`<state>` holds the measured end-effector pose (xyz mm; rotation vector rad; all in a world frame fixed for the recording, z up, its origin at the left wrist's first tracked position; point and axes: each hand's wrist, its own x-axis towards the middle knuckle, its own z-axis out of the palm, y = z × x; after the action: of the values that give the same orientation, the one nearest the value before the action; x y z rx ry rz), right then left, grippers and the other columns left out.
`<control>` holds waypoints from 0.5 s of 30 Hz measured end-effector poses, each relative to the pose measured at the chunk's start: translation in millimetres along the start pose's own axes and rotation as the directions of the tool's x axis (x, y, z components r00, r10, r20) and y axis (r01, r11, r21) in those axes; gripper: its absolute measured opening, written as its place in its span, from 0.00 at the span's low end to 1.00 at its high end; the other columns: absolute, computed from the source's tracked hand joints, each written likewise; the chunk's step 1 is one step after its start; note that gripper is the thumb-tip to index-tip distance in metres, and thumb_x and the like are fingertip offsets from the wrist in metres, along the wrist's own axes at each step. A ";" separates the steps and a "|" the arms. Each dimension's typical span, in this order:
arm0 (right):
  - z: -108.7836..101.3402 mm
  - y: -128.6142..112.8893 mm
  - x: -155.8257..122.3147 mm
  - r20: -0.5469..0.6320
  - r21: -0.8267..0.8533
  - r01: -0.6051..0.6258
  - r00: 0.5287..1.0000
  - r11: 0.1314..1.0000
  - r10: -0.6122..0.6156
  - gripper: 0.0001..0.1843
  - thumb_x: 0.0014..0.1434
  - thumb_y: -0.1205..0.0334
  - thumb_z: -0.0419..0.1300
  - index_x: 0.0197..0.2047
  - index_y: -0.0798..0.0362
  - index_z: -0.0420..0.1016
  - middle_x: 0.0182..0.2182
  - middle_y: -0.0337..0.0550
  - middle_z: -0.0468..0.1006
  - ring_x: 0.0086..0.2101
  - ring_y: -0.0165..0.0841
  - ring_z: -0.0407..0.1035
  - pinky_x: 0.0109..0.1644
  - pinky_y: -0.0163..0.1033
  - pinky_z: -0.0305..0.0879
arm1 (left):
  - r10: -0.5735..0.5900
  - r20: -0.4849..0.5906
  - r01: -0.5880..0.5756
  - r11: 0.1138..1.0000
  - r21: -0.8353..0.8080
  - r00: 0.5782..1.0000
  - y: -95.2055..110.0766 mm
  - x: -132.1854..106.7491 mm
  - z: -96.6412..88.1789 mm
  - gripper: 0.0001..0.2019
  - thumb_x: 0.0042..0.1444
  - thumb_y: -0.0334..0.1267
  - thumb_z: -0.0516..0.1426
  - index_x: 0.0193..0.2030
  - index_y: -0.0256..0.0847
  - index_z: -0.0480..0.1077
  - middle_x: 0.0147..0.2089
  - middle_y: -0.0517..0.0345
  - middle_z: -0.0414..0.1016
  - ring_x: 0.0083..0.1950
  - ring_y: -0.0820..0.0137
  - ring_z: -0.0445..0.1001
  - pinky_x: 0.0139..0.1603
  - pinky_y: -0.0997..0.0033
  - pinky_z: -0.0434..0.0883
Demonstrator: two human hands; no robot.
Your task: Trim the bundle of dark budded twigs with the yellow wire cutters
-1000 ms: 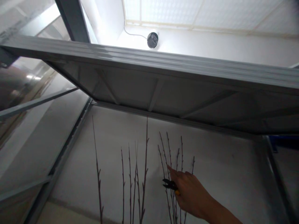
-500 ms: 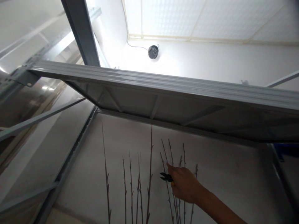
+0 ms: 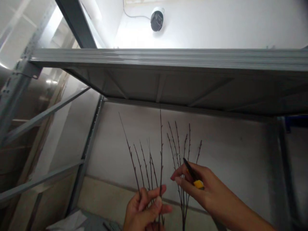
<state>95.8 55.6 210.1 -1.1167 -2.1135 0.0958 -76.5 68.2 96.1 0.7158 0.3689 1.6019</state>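
Head view: a grey metal shelf (image 3: 168,59) spans the frame overhead, seen from below, with a slanting post (image 3: 77,24) at its left. Behind it is a white wall (image 3: 240,150) with a round camera (image 3: 157,21) mounted high. Low down, the left hand (image 3: 144,210) has its fingers (image 3: 156,192) pinched round the stems of bare twigs (image 3: 160,144) standing upright before the wall. The right hand (image 3: 204,191), just beside it, is curled round black shears (image 3: 191,173) with a yellow part, against a second cluster of twigs. The frame edge cuts off the stems' lower ends. Whether the blades are parted is hard to make out.

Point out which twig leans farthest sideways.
The long twig at the far left of the bunch in the left hand: it slants up and left, while the other twigs stand nearly upright.
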 end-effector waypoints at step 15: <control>57.4 15.9 -127.1 0.083 0.520 -0.167 0.986 0.837 0.145 0.16 0.50 0.57 0.65 0.28 0.47 0.58 0.35 0.41 0.82 0.34 0.37 0.70 0.39 0.41 0.62 | 0.077 0.351 -0.089 0.996 0.020 0.933 6.8 -43.2 76.1 0.20 0.55 0.26 0.66 0.25 0.41 0.58 0.57 0.48 0.80 0.47 0.62 0.84 0.42 0.67 0.83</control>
<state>115.4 -14.1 89.9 -0.9460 -1.8539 0.7396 -32.2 12.5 147.5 1.0369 0.1067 1.5116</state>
